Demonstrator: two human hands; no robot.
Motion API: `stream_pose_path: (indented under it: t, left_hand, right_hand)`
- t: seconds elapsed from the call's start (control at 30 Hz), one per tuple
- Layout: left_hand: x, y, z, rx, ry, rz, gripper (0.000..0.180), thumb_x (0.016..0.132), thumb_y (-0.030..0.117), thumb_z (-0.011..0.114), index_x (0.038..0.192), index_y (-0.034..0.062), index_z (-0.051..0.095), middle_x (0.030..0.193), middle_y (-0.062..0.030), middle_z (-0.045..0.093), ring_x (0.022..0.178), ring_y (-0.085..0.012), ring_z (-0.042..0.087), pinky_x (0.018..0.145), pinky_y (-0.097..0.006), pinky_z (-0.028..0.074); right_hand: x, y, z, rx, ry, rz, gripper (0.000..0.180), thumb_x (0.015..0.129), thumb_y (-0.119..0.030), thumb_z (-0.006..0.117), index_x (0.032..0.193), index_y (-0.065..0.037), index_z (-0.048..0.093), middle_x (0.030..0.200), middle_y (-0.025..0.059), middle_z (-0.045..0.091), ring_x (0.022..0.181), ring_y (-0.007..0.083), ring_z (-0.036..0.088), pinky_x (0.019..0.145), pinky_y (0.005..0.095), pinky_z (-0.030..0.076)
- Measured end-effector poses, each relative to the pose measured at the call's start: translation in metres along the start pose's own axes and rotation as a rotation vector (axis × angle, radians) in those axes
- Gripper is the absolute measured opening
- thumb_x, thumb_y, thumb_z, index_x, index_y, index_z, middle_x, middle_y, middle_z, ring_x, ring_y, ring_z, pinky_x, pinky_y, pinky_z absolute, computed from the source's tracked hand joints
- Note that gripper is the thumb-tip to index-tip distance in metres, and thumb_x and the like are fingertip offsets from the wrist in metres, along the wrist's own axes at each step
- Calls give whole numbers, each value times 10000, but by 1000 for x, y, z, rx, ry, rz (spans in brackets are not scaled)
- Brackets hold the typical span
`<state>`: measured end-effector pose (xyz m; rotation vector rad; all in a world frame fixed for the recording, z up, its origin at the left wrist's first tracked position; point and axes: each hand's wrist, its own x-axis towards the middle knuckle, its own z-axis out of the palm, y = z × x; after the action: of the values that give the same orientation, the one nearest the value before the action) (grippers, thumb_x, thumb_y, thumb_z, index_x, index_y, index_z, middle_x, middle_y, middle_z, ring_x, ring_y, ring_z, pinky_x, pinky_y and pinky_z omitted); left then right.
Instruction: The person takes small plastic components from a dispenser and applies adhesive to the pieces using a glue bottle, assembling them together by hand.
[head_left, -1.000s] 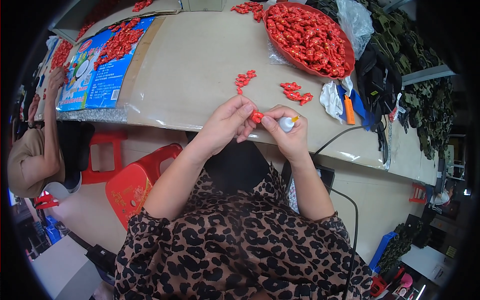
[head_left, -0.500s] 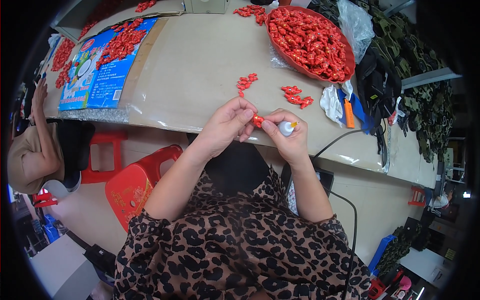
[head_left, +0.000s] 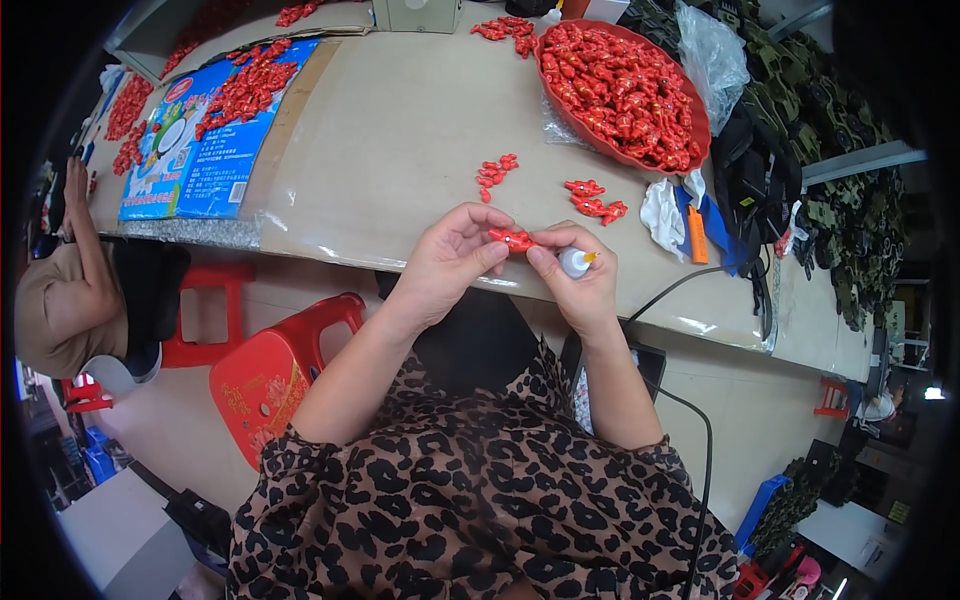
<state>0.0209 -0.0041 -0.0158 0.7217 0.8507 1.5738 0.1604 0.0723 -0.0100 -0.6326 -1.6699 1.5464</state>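
Above the table's front edge, a small red figurine (head_left: pixel 513 240) is held between my two hands. My left hand (head_left: pixel 445 262) pinches its left end between thumb and fingers. My right hand (head_left: pixel 580 283) grips the other end with thumb and fingertips. Tucked in that same hand is a small white squeeze bottle (head_left: pixel 574 263) with a yellow tip, pointing right. Just beyond my hands lies a short row of little red pieces (head_left: pixel 490 175). Farther right, several larger red figurines (head_left: pixel 597 203) rest on the table.
A red basin (head_left: pixel 548 82) heaped with red pieces stands at the back right of the table (head_left: pixel 400 130). Near it lie white cloth (head_left: pixel 662 215), an orange-handled tool (head_left: pixel 697 235) and a black cable (head_left: pixel 665 283). Blue printed cardboard (head_left: pixel 215 170) is at left, beside another person (head_left: pixel 75 300).
The red figurine now shows more fully between my fingertips, lying sideways. My left fingers have shifted their hold, and the bottle stays in my right hand.
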Motion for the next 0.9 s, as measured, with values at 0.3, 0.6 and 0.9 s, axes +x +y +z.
stream_pose_path:
  t: [0.3, 0.6, 0.9]
  left_hand:
    - [-1, 1, 2, 7, 19, 31, 227, 777, -11, 527, 992, -4, 452, 924, -86, 542, 796, -100, 509, 699, -217, 435]
    - [-1, 2, 1, 35, 10, 17, 226, 799, 16, 506, 1019, -19, 471, 887, -82, 552, 758, -104, 513, 687, -221, 438]
    - [0, 2, 4, 59, 45, -90, 232, 851, 129, 458, 1026, -8, 523, 710, -35, 533, 590, -92, 495, 566, -197, 413]
  right_hand:
    - [0, -1, -1, -29, -9, -24, 106, 700, 44, 597, 796, 12, 566, 743, 52, 541, 681, 90, 520, 608, 193, 407]
    - [0, -1, -1, 2, -3, -8, 97, 698, 47, 594, 783, 8, 565, 743, 52, 544, 675, 91, 519, 607, 196, 405]
    - [1, -2, -2, -52, -23, -45, 61, 709, 16, 595, 768, 9, 581, 733, 65, 558, 669, 108, 527, 601, 209, 404]
